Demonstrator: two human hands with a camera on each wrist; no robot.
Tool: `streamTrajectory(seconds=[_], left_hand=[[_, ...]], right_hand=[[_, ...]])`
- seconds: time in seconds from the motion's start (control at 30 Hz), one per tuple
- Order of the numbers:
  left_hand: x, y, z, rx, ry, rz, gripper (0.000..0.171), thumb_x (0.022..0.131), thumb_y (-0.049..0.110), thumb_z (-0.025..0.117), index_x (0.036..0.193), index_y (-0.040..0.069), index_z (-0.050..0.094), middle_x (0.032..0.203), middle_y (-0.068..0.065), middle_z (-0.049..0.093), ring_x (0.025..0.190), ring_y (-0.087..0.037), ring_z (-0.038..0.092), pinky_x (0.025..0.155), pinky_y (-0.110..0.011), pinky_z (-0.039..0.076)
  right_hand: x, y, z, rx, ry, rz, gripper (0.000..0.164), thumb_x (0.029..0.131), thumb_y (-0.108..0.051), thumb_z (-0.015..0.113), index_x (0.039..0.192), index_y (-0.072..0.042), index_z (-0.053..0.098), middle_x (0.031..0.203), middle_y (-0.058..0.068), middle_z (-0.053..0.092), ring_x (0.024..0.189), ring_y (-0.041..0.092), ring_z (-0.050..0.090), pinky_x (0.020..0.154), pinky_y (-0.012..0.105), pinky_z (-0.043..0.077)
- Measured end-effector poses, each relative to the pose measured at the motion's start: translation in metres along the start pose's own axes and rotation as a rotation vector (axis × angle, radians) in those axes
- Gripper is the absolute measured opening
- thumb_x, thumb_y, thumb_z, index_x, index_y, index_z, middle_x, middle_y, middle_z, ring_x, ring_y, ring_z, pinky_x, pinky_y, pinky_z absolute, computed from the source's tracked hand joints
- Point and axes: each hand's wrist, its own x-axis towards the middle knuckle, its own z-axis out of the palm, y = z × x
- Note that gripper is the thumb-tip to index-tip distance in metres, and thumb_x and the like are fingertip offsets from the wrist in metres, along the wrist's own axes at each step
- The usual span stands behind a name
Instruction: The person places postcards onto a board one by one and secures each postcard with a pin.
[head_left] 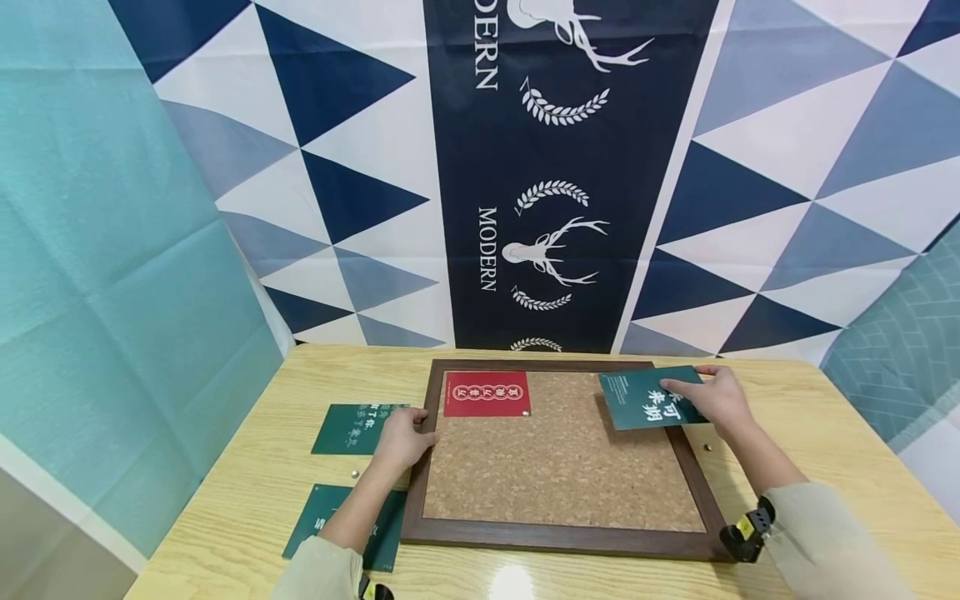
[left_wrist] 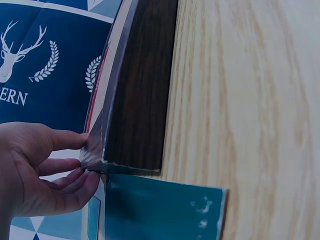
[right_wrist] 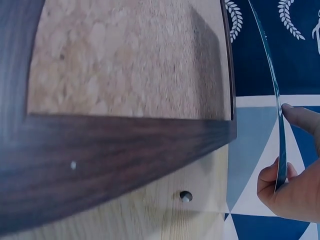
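A cork board in a dark brown wooden frame lies on the table. My left hand grips the frame's left edge, thumb and fingers round it in the left wrist view. A dark green card with white characters is pinched between the thumb and fingers of my right hand. It is held tilted over the board's upper right corner; the right wrist view has the card edge-on, apart from the cork. On the cork's upper left lies a red card, with a small pin head at its lower right corner.
Two more green cards, one upper and one lower, lie left of the board, partly covered by my left hand and arm. One small round pin sits between them, another right of the frame. Behind the table hangs a patterned cloth.
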Motion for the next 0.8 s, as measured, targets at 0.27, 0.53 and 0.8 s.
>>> streamTrajectory(seconds=[0.27,0.53,0.8], left_hand=[[0.000,0.000,0.001,0.014,-0.005,0.008,0.042,0.078,0.015,0.066,0.115,-0.001,0.055,0.114,-0.018,0.056,0.103,-0.031,0.054,0.078,-0.040,0.048],[-0.001,0.000,0.000,0.010,-0.005,0.016,0.042,0.078,0.015,0.065,0.115,-0.001,0.056,0.114,-0.018,0.056,0.104,-0.032,0.053,0.079,-0.041,0.048],[-0.001,0.001,0.000,-0.003,0.003,0.004,0.042,0.077,0.014,0.066,0.115,-0.001,0.056,0.113,-0.018,0.056,0.102,-0.030,0.054,0.078,-0.040,0.048]], right_hand=[[-0.016,-0.018,0.006,0.009,-0.020,-0.051,0.102,0.069,-0.058,0.062,0.133,0.008,0.020,0.106,0.022,0.043,0.097,0.029,0.045,0.075,0.043,0.045],[-0.022,-0.031,0.015,0.037,0.007,-0.035,0.098,0.069,-0.053,0.066,0.132,0.008,0.022,0.115,0.025,0.040,0.095,0.025,0.046,0.074,0.037,0.045],[-0.019,-0.034,0.025,0.054,0.024,-0.005,0.094,0.070,-0.050,0.067,0.131,0.006,0.023,0.116,0.024,0.039,0.091,0.024,0.049,0.064,0.029,0.045]])
